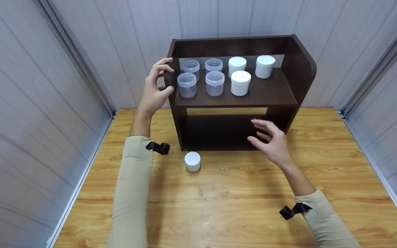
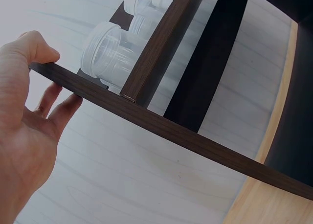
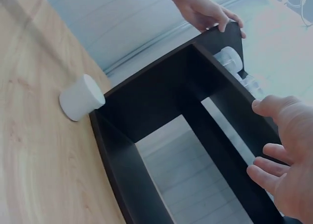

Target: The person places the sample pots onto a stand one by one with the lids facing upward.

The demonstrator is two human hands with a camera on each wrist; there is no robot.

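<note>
A dark brown two-tier shelf (image 1: 267, 93) stands at the back of the wooden table (image 1: 240, 206). Its upper board carries several clear lidded jars (image 1: 187, 84) on the left and three white jars (image 1: 240, 82) on the right. My left hand (image 1: 160, 81) grips the shelf's left side panel (image 2: 195, 141), thumb on the front edge and fingers behind it. My right hand (image 1: 271, 141) hovers with relaxed, spread fingers before the empty lower compartment (image 3: 161, 111) and holds nothing. One small white jar (image 1: 192, 161) stands on the table in front of the shelf, between my arms.
Grey panelled walls (image 1: 29, 103) close in the table on the left, back and right. The shelf's right side (image 1: 302, 72) is near the back right corner. Bare wood stretches from the white jar (image 3: 80, 97) toward me.
</note>
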